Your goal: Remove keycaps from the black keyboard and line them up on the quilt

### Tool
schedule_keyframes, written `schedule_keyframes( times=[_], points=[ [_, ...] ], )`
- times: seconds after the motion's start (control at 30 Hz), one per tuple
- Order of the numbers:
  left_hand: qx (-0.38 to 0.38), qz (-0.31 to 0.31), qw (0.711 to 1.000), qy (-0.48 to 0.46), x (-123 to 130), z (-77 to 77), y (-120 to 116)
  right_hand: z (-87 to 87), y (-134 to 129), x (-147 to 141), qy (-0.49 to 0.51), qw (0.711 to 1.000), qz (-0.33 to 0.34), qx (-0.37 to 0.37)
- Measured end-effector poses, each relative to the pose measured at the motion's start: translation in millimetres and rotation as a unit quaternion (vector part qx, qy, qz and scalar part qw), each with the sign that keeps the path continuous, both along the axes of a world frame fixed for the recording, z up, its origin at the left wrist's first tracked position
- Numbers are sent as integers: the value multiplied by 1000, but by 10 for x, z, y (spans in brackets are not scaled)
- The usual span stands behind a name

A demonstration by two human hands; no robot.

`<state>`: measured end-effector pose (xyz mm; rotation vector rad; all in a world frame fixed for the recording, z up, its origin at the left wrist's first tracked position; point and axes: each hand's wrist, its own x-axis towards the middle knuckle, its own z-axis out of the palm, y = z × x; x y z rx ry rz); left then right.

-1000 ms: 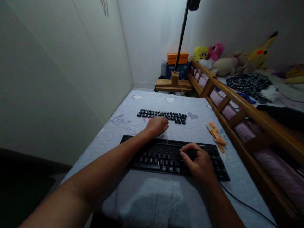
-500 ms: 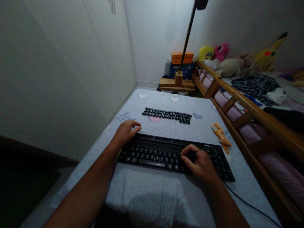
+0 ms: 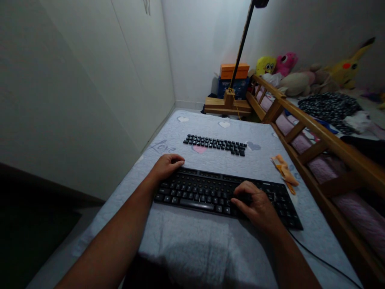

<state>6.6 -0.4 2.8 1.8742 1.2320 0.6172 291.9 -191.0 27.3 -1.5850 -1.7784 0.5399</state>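
keyboard (image 3: 197,205): black, flat on the pale blue cloth (image 3: 192,233) with hearts, right in front; dark keys on the near rows, bare round bumps behind them
left hand (image 3: 167,165): at the far left corner of the keyboard, with a curled grip; cannot tell if clamped on the edge
right hand (image 3: 255,206): over the right part of the keyboard, with thumb and pointing finger tips close to each other near the keys; cannot tell if a key sits in that grip
loose keys (image 3: 215,143): small and black, in neat rows on the cloth, past the keyboard
brush (image 3: 285,176): on an orange rag (image 3: 289,176), to the right
cord (image 3: 325,261): black, running off at the near right
bed rail (image 3: 306,116): wooden, along the right side
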Motion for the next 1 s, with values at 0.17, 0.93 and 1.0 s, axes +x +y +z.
schedule_keyframes(
  times=[0.17, 0.93, 1.0],
  points=[
    [0, -7, 1000, -8, 20, -10, -7, 15, -8, -5, -2, 1000, 10, -3],
    [17, -20, 999, 19, 26, 2, -19, 38, -65, -36, -21, 997, -54, -54],
    [18, -20, 999, 20, 30, 10, -24, 49, -66, -41, -21, 996, -63, -54]
  ],
)
